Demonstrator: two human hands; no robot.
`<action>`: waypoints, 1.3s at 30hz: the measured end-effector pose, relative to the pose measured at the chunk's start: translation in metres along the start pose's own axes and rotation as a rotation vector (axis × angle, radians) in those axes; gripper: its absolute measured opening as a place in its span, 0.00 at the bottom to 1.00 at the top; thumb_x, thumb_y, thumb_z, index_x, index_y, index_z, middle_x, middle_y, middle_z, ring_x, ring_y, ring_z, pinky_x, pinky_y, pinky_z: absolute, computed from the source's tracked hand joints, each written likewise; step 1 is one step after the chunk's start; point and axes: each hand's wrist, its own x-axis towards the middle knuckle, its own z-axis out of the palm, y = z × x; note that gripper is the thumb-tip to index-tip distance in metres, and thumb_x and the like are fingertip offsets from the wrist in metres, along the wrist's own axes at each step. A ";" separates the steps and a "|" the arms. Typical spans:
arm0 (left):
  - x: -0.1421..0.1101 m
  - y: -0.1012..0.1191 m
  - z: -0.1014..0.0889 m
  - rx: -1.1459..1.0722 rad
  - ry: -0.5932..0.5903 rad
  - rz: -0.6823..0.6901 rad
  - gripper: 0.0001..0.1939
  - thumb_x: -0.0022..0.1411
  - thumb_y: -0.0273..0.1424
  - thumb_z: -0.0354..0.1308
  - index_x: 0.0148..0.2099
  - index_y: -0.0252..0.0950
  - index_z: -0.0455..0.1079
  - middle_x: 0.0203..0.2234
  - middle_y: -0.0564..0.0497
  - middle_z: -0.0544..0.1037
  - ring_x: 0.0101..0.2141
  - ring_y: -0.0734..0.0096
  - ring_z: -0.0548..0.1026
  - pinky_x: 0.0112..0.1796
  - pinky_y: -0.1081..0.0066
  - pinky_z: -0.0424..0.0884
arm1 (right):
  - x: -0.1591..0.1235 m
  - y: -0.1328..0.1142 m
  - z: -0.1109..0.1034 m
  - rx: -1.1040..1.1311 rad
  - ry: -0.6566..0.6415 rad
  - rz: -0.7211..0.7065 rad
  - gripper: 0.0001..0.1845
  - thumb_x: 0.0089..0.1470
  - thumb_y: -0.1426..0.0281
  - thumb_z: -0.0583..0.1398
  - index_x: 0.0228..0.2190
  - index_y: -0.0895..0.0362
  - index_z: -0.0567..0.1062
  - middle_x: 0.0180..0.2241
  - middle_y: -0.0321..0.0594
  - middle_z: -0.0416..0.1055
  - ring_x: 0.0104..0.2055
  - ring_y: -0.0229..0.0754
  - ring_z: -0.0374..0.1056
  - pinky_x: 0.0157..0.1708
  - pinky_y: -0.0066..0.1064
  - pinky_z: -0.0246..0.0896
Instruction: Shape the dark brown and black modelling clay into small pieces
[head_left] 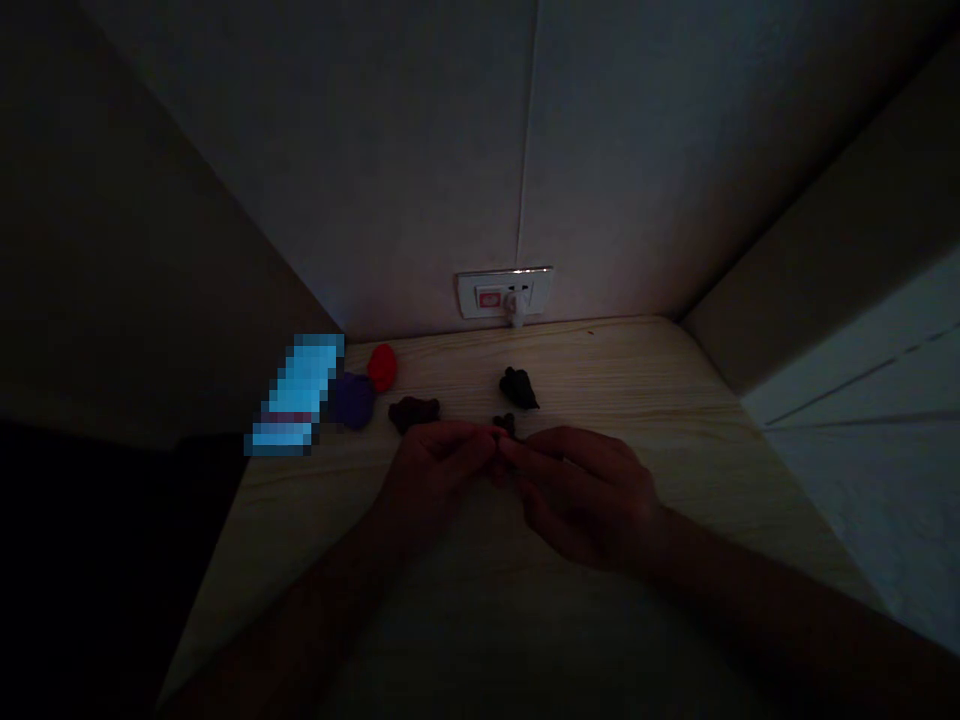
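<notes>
My left hand (439,465) and my right hand (600,490) meet fingertip to fingertip above the wooden surface. Both are closed in a pinch; whatever lies between the fingertips is too small and dark to make out. Just beyond them sits a small dark lump (505,423), partly hidden by the fingers. A dark brown clay-like lump (412,412) lies close by my left hand. Farther back is a larger black clay-like lump (517,388). On the left, a red lump (382,368) rests against a purple lump (352,400).
A bright, pixelated phone-like rectangle (298,390) is at the left edge of the wooden tabletop (622,370). At the back, a wall socket (504,293) holds a white plug (516,306). Walls close in the back and left. The light is very dim.
</notes>
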 end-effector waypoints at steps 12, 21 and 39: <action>-0.002 0.000 -0.005 0.093 -0.037 0.007 0.09 0.57 0.38 0.73 0.34 0.36 0.85 0.26 0.49 0.85 0.28 0.73 0.79 0.33 0.76 0.75 | -0.001 0.000 0.002 0.053 -0.030 0.053 0.20 0.57 0.76 0.63 0.52 0.63 0.76 0.38 0.50 0.81 0.35 0.46 0.79 0.33 0.36 0.78; -0.001 0.000 -0.002 0.115 -0.076 0.028 0.10 0.59 0.38 0.71 0.32 0.38 0.85 0.23 0.50 0.84 0.26 0.74 0.78 0.32 0.76 0.74 | 0.001 0.001 0.001 0.109 0.003 0.103 0.15 0.59 0.77 0.65 0.49 0.62 0.78 0.34 0.47 0.81 0.31 0.41 0.77 0.30 0.31 0.76; -0.002 0.009 0.002 0.261 -0.002 0.110 0.06 0.52 0.23 0.72 0.33 0.39 0.83 0.21 0.54 0.84 0.23 0.74 0.81 0.29 0.78 0.78 | 0.000 0.004 0.001 0.237 0.067 0.174 0.12 0.59 0.79 0.66 0.45 0.60 0.81 0.34 0.45 0.79 0.33 0.39 0.77 0.32 0.28 0.75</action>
